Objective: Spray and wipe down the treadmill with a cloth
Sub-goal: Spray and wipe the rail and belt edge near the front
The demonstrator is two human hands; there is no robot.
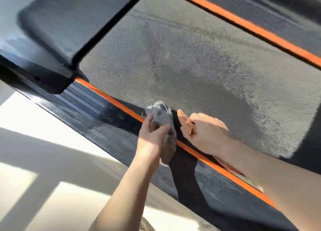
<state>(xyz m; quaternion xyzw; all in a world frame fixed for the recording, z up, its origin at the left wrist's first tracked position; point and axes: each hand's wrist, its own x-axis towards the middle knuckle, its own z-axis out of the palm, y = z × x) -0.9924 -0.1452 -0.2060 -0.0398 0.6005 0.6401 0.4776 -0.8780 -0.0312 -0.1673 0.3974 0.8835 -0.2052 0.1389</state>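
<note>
Pinching cloth (162,117) on treadmill (173,57) edge, left grip (152,137), right grip (205,132) beside, clutching orange object (184,119)

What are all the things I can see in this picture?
treadmill belt: one, dark grey with pale smears, across the middle
orange stripes: two, orange, one along each long edge of the belt
side rails: two, black and ribbed, outside the stripes
cover: one, black, top left at the belt's end
cloth: one, grey, bunched on the near stripe
orange item: one, pale orange, mostly hidden in a fist; I cannot tell what it is
floor: beige with sunlit patches, lower left
left hand: one, grips the cloth
right hand: one, curled round the orange item at the belt's near edge
</note>
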